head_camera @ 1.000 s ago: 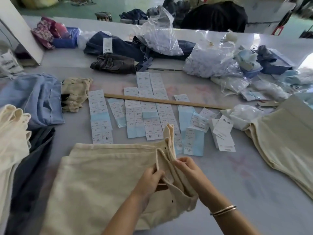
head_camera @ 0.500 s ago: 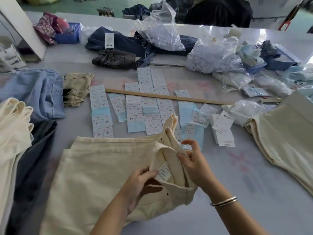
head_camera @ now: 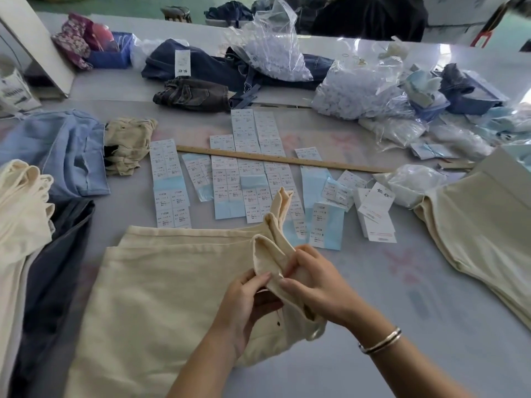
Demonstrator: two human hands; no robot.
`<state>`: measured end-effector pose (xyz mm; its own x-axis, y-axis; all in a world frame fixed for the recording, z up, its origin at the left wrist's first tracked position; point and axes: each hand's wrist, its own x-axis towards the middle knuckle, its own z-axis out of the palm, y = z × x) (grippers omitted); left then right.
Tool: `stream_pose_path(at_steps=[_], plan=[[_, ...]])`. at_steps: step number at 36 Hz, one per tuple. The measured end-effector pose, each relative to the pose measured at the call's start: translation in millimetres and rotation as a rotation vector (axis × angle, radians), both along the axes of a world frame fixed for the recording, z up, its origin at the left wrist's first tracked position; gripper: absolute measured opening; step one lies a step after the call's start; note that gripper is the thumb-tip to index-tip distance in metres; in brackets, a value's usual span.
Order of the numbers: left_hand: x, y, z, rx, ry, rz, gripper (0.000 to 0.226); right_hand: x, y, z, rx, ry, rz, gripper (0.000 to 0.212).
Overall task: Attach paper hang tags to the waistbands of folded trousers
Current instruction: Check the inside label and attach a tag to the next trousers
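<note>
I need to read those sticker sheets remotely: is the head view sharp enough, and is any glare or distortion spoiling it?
Head view: sticker sheets show "1103#" legibly, finer print too soft to read; both hands, left hand and right hand, fairly sharp on the cream trousers; glare off the plastic bags at the far table; wide-angle bending at the edges; lighting even, soft shadows.

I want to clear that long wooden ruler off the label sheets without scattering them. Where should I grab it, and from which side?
Grip the wooden ruler near its right end, coming from above. That stretch lies on bare table, while its left and middle parts rest across the label sheets. It is thin and flat, so probably pinch its long edges and lift straight up rather than slide it.
</note>
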<state>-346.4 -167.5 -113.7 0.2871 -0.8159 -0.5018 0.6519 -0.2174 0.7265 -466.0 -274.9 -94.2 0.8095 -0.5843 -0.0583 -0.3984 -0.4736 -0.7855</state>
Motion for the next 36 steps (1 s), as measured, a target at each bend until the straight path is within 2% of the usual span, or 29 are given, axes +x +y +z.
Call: stream_pose_path(at_steps=[4, 8, 11, 13, 16, 19, 22, 26, 36], plan=[[5.3, 2.9, 2.4, -0.005, 0.001, -0.06, 0.024, -3.5, -0.1, -0.4, -0.04, 0.047, 0.103, 0.027], [8.3, 6.5, 3.1, 0.014, -0.089, -0.125, 0.021, -4.0, 0.9, 2.9, 0.002, 0.064, 0.179, 0.02], [7.4, 9.7, 2.5, 0.007, -0.078, -0.077, 0.024, 0.0, 0.8, 1.7, 0.101, 0.001, 0.082, 0.014], [5.2, 12.0, 2.9, -0.019, -0.032, -0.044, 0.024, 6.5, -0.3, -1.5, 0.072, -0.03, -0.033, 0.006], [1.0, 15.5, 3.6, -0.061, 0.01, -0.007, 0.024, 17.0, -6.8, -4.1, 0.011, -0.006, -0.158, 0.017], [-2.0, 17.1, 5.3, -0.119, 0.02, -0.002, 0.024, 19.3, -19.1, -3.4, 0.094, -0.028, -0.225, 0.019], [-1.7, 18.5, 5.6, -0.122, 0.019, 0.028, 0.034, 21.3, -27.2, -0.3, 0.217, -0.058, -0.198, 0.026], [-2.5, 21.4, 7.2, -0.143, 0.04, 0.05, 0.024, 25.7, -33.0, 6.1, 0.318, -0.034, -0.116, 0.047], [2.7, 21.4, 4.1, -0.176, 0.032, 0.054, 0.021, 20.5, -51.3, 14.5, 0.62, -0.102, -0.121, 0.04]])
